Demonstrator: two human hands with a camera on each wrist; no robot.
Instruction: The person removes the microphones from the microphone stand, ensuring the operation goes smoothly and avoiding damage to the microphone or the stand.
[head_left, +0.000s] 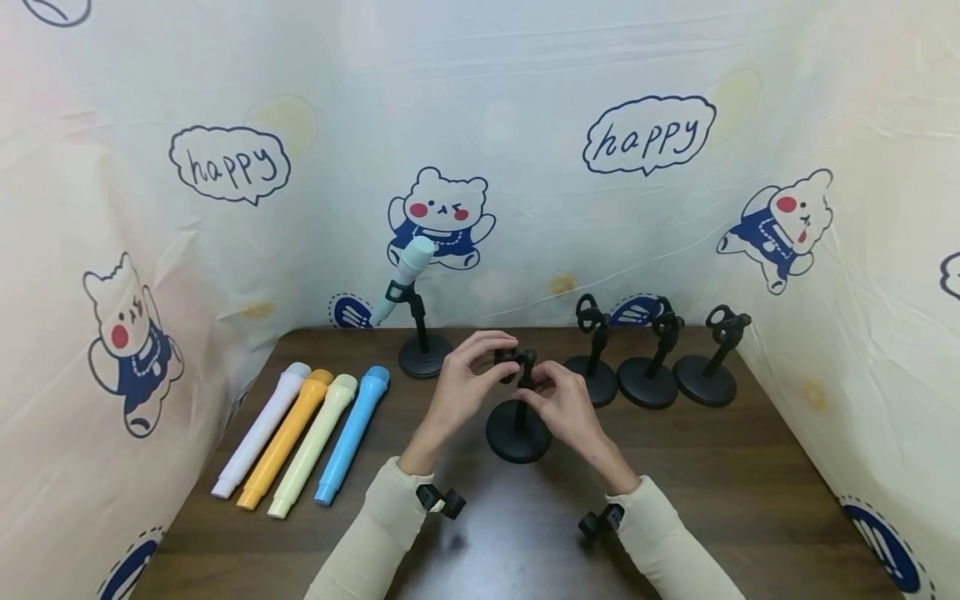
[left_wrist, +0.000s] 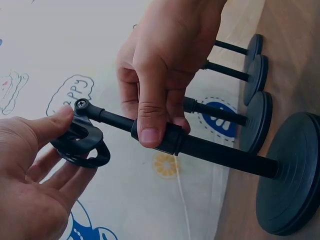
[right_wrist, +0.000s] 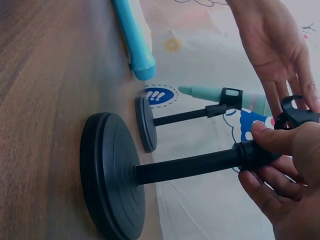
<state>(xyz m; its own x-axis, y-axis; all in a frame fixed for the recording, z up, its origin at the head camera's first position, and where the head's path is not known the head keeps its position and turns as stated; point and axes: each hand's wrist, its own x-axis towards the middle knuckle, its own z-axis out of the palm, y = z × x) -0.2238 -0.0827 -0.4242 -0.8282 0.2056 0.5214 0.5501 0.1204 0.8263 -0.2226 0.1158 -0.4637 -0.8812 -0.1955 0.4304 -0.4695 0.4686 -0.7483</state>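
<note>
A black microphone stand point(head_left: 519, 433) with a round base stands on the table between both hands. My left hand point(head_left: 474, 373) pinches the clip point(left_wrist: 82, 142) at its top, thumb on one side and fingers on the other. My right hand point(head_left: 564, 406) grips the collar point(left_wrist: 170, 139) on the pole, just below the clip's joint. In the right wrist view the thumb and fingers wrap round that collar, while the left hand point(right_wrist: 280, 55) reaches the clip from beyond. Behind, a mint microphone point(head_left: 412, 265) sits tilted in the clip of another stand point(head_left: 424, 354).
Left of the hands lie a white microphone point(head_left: 262, 429), an orange one point(head_left: 287, 437), a pale yellow one point(head_left: 313, 446) and a blue one point(head_left: 352, 435), side by side. Three more black stands point(head_left: 648, 382) stand at the back right. A printed cloth point(head_left: 525, 250) hangs behind the table.
</note>
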